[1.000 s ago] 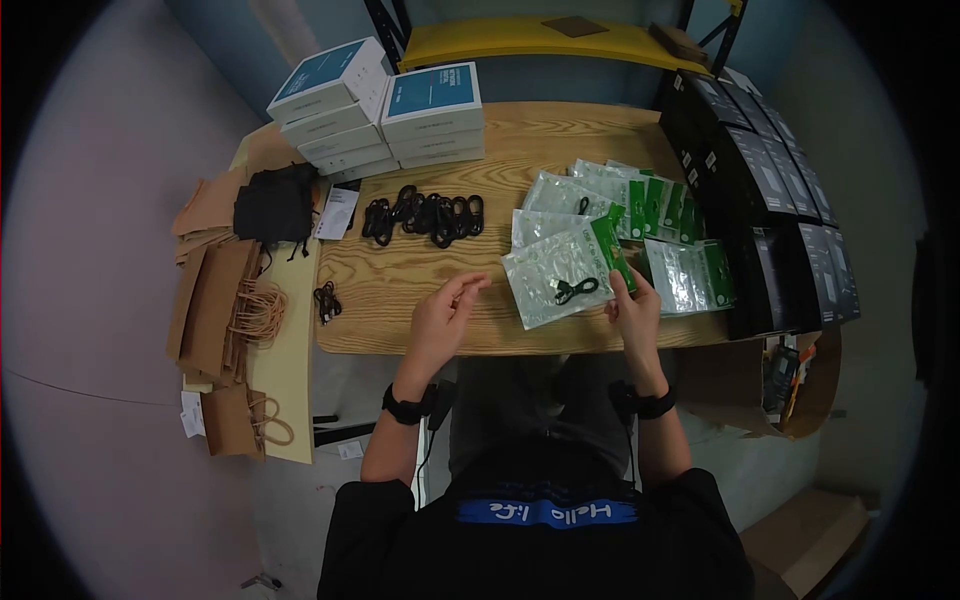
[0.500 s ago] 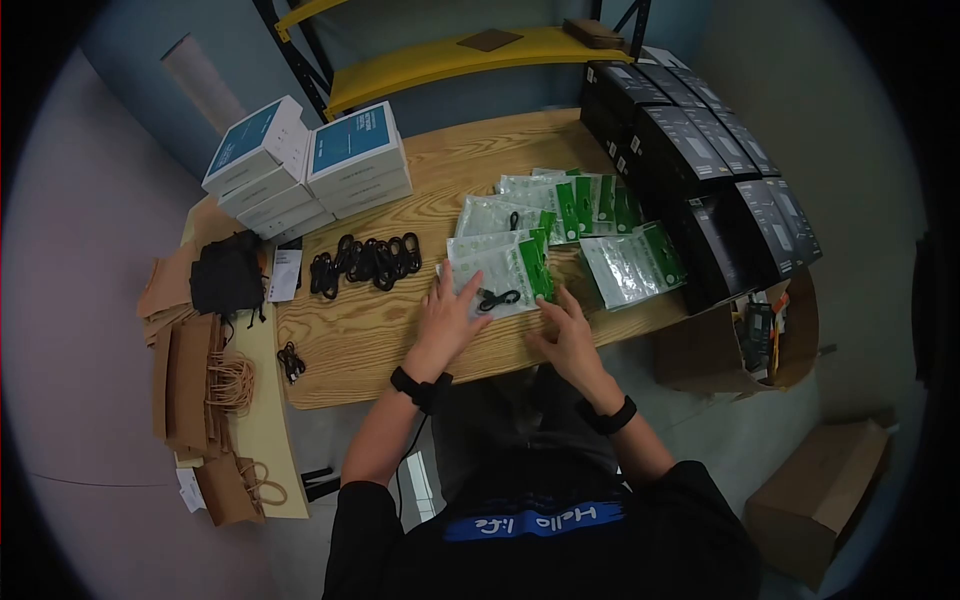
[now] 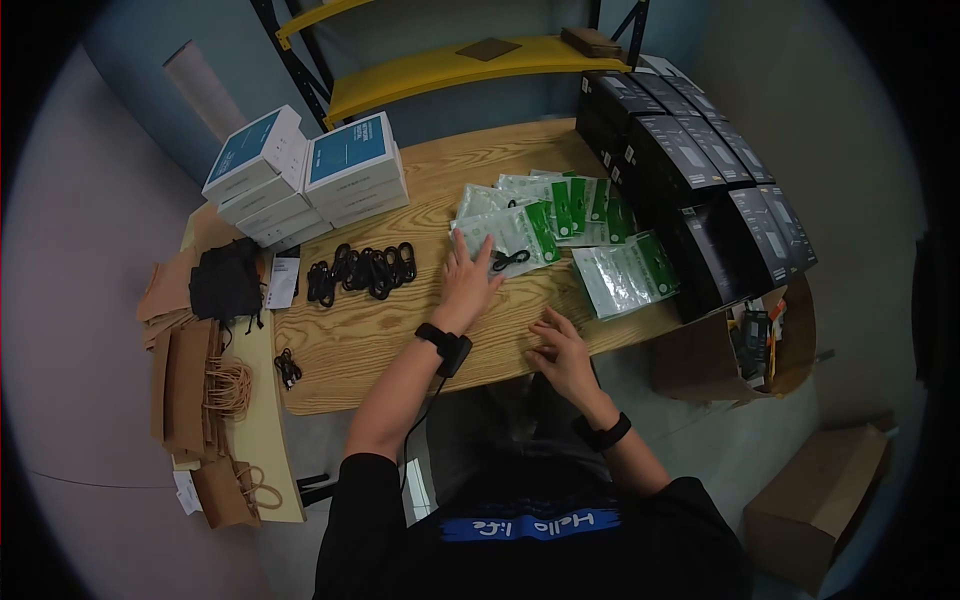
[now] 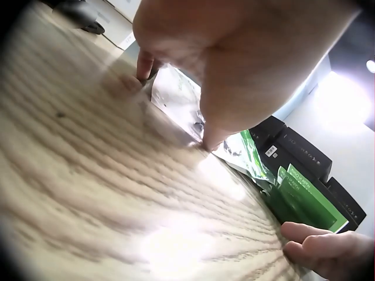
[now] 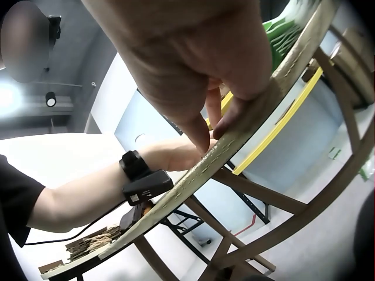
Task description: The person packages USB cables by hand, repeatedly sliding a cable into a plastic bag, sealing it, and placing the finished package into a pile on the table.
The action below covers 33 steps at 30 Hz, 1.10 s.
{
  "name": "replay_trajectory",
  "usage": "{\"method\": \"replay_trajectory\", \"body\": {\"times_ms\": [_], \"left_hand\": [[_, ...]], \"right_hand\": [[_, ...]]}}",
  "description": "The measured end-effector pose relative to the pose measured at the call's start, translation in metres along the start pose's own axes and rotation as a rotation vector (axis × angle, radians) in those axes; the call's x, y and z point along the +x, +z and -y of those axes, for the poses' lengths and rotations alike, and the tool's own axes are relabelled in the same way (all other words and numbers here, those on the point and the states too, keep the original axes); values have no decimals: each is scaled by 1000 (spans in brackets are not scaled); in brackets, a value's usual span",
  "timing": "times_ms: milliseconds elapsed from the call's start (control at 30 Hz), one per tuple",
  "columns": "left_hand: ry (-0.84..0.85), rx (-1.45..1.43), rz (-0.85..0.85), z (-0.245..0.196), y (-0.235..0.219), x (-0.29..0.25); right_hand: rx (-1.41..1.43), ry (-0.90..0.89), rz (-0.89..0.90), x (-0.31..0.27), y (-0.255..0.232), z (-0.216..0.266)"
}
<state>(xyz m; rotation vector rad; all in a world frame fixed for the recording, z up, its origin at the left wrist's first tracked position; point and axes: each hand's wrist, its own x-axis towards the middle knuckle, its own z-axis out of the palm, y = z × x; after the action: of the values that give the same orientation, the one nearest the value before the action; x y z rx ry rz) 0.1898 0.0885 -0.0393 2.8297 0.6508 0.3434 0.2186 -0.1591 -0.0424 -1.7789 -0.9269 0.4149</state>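
A clear plastic zip bag with a green header lies on top of several similar bags, and a small coiled black cable shows at its near edge. My left hand rests on this bag's left side, fingers spread. In the left wrist view, the thumb and a fingertip of the left hand come down at the bag's edge, close to the tabletop. My right hand is at the table's front edge, fingers loosely bent and holding nothing. Right of the pile lies a separate green-headed bag.
Coiled black cables lie left of the bags, a smaller cable near the table's left edge. White-and-blue boxes stand back left; black boxes line the right. Paper bags lie far left. A carton stands below right.
My right hand held the bag by its green header, then let go and drew back toward the table edge. The bag now lies farther back on the pile, under my left hand.
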Motion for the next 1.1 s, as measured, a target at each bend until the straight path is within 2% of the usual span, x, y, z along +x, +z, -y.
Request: {"method": "replay_trajectory", "body": {"times_ms": [100, 200, 300, 333, 400, 567, 633, 700, 767, 867, 933, 967, 1000, 1033, 1067, 1100], "left_hand": [[-7, -21, 24, -7, 4, 7], [9, -64, -54, -15, 4, 6], [52, -118, -61, -16, 2, -2], [23, -107, -66, -15, -4, -7], [36, -249, 32, -15, -10, -18], [80, -279, -20, 5, -15, -52], [-22, -583, 148, 12, -47, -75], [-177, -502, 177, 22, -82, -101], [-324, -393, 115, 47, -103, -131], [-486, -125, -142, 117, -93, -183], [-675, 120, -60, 157, -96, -212], [-749, 271, -31, 172, -94, -225], [-791, 251, -13, 184, -93, -235], [-840, 234, 5, 190, -94, -241], [-828, 231, 7, 194, -91, -246], [-810, 197, -17, 195, -92, -249]], "right_hand": [[-9, -39, -11, 1, -1, 0], [43, -41, -27, 1, 3, -6], [17, -25, -11, 2, 1, 0], [51, -34, -23, 1, 3, -4], [61, -45, -13, 2, 4, -7], [55, -23, -17, 2, 3, -4], [55, -30, -15, 2, 3, -6], [64, -35, -11, 3, 5, -10], [61, -26, -32, 0, 1, -10], [39, -65, -35, -2, 0, 2], [94, -12, -25, -4, -4, 9], [-12, -88, -97, -6, -6, 12], [-22, -81, -118, -8, -11, 10], [-180, -168, -253, -11, -14, 9], [-337, -255, -380, -13, -16, 7], [-342, -249, -386, -12, -21, 12]]}}
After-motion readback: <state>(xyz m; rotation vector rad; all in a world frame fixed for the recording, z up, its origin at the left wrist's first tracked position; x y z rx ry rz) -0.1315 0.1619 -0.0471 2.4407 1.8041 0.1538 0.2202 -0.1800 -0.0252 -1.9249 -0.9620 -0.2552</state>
